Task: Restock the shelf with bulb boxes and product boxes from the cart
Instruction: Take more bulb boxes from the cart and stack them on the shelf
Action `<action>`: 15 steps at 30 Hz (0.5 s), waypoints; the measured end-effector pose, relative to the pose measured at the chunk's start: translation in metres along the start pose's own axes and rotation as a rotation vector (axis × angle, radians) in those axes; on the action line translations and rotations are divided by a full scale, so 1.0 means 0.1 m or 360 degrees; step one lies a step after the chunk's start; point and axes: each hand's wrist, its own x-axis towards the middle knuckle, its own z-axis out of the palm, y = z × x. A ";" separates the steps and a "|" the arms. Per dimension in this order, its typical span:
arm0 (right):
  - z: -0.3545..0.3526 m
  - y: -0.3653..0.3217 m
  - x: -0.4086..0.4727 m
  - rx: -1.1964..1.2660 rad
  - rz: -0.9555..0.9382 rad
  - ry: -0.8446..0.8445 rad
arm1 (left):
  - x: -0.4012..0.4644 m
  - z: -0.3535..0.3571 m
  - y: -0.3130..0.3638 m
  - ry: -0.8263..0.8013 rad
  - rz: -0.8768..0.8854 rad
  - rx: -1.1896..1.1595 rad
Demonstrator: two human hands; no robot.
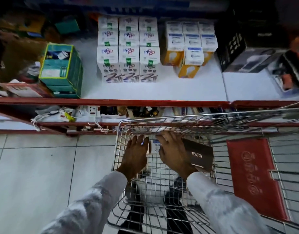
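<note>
Both my hands reach down into the wire cart (118, 149). My left hand (136, 154) and my right hand (172, 151) press on either side of a white and blue bulb box (154, 146) at the cart's far end. A dark box marked NEUTON (201, 155) lies in the cart just right of my right hand. On the white shelf (162, 92) stand rows of white product boxes (130, 51) and white and yellow bulb boxes (190, 43).
A green box stack (61, 70) stands at the shelf's left, black boxes (243, 53) at its right. Red shelf rail (111, 102) runs across; a lower shelf holds cables and sockets (64, 114). The cart's red seat flap (253, 176) is to the right. Tiled floor (44, 166) lies left.
</note>
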 end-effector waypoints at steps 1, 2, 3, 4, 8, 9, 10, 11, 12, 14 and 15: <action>0.10 0.05 0.02 0.0001 0.0017 -0.0140 | 0.05 0.04 0.01 -0.0017 -0.0034 0.0037; 0.22 0.09 0.05 -0.0016 0.0048 -0.0285 | 0.09 0.07 0.02 -0.0026 -0.0058 0.0077; 0.34 0.13 0.09 -0.0052 0.0077 -0.0407 | 0.12 0.10 0.01 -0.0025 -0.0069 0.0112; 0.45 0.16 0.13 -0.0084 0.0091 -0.0493 | 0.16 0.14 0.01 -0.0023 -0.0078 0.0135; 0.84 0.25 0.28 -0.0099 0.0128 -0.0566 | 0.24 0.24 -0.03 -0.0017 -0.0115 0.0164; 0.85 0.26 0.30 -0.0089 0.0117 -0.0549 | 0.24 0.25 -0.03 -0.0011 -0.0123 0.0162; 0.81 0.25 0.32 -0.0060 0.0099 -0.0546 | 0.23 0.24 -0.03 -0.0006 -0.0134 0.0143; 0.73 0.24 0.32 -0.0021 0.0093 -0.0552 | 0.20 0.21 -0.03 -0.0002 -0.0149 0.0111; 0.60 0.23 0.30 0.0020 0.0106 -0.0558 | 0.17 0.15 -0.01 0.0011 -0.0168 0.0068; 0.25 0.20 0.23 0.0128 0.0156 -0.0549 | 0.08 -0.04 0.05 0.0057 -0.0206 -0.0031; 0.06 0.22 0.17 0.0193 0.0187 -0.0527 | 0.01 -0.16 0.09 0.0071 -0.0220 -0.0083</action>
